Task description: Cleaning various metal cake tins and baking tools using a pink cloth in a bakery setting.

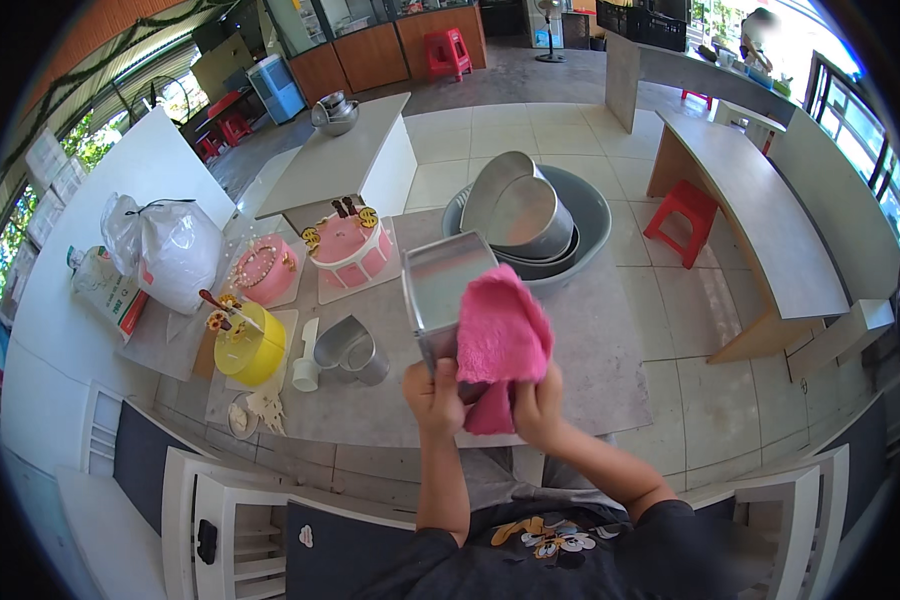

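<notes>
A square metal cake pan (450,281) is raised above the grey table (585,367), tilted so that its inside shows. My left hand (436,401) grips the pan's near side, thumb upward. In my right hand (538,409) is a pink cloth (504,330), which drapes over the pan's right side and hides part of it. Beyond the pan, a grey plastic basin (596,236) holds a heart-shaped metal cake pan (517,202) and other pans. Left of my hands, a smaller heart-shaped metal pan (351,352) stands on the table beside a white plastic tool (307,356).
Three decorated cakes stand at the left: a yellow cake (251,345), a pink cake (265,270) and a pink-and-white cake (350,247). Behind them are tied white plastic bags (172,251). A small dish (241,417) sits at the near left edge. A red stool (682,221) stands right.
</notes>
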`<state>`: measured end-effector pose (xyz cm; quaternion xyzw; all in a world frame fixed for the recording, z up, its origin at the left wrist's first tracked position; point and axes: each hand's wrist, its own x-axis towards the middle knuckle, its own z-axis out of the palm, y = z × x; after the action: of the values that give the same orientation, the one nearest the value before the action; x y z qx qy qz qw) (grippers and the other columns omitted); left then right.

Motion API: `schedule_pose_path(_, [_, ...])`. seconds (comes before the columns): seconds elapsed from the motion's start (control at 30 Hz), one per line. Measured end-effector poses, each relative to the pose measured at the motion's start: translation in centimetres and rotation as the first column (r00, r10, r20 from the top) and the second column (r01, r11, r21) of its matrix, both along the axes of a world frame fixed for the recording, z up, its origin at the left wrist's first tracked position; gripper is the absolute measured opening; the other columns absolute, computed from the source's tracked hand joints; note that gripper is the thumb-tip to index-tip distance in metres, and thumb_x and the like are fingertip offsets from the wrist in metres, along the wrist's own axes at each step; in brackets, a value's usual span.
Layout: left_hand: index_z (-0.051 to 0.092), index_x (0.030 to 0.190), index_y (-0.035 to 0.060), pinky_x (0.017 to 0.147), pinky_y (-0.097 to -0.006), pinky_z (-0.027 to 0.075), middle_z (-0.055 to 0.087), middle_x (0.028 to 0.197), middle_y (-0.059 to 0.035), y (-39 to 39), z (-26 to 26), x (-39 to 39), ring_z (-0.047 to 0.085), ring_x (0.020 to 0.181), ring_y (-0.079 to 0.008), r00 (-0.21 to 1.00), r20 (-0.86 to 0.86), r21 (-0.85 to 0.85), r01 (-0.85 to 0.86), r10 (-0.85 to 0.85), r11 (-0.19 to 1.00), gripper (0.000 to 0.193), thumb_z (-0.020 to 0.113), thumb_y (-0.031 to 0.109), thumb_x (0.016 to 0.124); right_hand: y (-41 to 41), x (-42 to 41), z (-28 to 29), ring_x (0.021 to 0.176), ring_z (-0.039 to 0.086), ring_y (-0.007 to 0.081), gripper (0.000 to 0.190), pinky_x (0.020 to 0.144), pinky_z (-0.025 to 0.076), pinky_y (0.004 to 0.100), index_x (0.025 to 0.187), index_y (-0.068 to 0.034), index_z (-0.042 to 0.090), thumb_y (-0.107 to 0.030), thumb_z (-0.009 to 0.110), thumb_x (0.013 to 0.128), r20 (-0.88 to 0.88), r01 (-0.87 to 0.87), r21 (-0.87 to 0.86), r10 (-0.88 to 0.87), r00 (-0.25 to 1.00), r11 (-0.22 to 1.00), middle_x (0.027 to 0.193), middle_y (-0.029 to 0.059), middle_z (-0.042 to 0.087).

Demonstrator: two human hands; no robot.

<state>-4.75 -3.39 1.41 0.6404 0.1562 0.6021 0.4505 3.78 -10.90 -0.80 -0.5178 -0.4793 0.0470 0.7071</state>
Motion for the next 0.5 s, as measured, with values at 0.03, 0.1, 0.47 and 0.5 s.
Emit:
schedule_pose_path(0.03, [0.051, 0.07, -0.0007, 0.046, -0.0244, 0.027, 0.045, 0.058, 0.0011, 0.6, -0.3, -0.5, 0.038, 0.054, -0.0056, 0.997, 0.06, -0.021, 0.053, -0.052, 0.998, 0.031, 0.051, 0.023, 0.09, -0.8, -1.0, -1.1, 0.092, 0.054, 0.0225, 0.028, 0.079, 0.04, 0.0318, 0.111, 0.008, 0.045, -0.006, 0.038, 0.088, -0.044, 0.01, 0.001, -0.009, 0.999, 1.0, 0.099, 0.0156, 0.056])
schedule_pose_path(0.1, [0.058, 0.081, -0.0027, 0.05, -0.0215, 0.032, 0.052, 0.064, 0.0003, 1.0, -0.5, -0.5, 0.043, 0.058, -0.0055, 0.987, 0.119, -0.044, 0.114, -0.108, 0.992, 0.028, 0.051, 0.023, 0.09, -1.0, -1.1, -2.4, 0.079, 0.054, 0.018, 0.021, 0.07, 0.042, 0.0304, 0.099, 0.005, 0.052, -0.009, 0.039, 0.091, -0.091, 0.026, -0.004, -0.026, 0.996, 1.0, 0.086, 0.0103, 0.058])
schedule_pose_path(0.47, [0.055, 0.076, 0.0045, 0.052, -0.0245, 0.038, 0.057, 0.07, -0.0037, 0.7, -3.2, -1.2, 0.05, 0.06, -0.0103, 0.978, 0.082, -0.076, 0.2, -0.194, 0.977, 0.028, 0.054, 0.03, 0.088, -0.9, 1.5, 7.4, 0.122, 0.04, 0.0351, 0.055, 0.1, 0.032, 0.0352, 0.128, 0.004, 0.039, 0.003, 0.047, 0.073, 0.236, -0.006, 0.12, -0.023, 0.972, 0.993, 0.13, 0.0235, 0.042])
schedule_pose_path(0.5, [0.055, 0.076, 0.0045, 0.052, -0.0245, 0.038, 0.057, 0.07, -0.0037, 0.7, -2.5, -0.8, 0.05, 0.06, -0.0103, 0.977, 0.086, -0.076, 0.199, -0.193, 0.977, 0.028, 0.054, 0.03, 0.088, -1.3, 1.1, 6.5, 0.122, 0.04, 0.0351, 0.055, 0.1, 0.032, 0.0352, 0.128, 0.004, 0.039, 0.003, 0.047, 0.073, 0.24, -0.008, 0.119, -0.021, 0.971, 0.993, 0.13, 0.0235, 0.042])
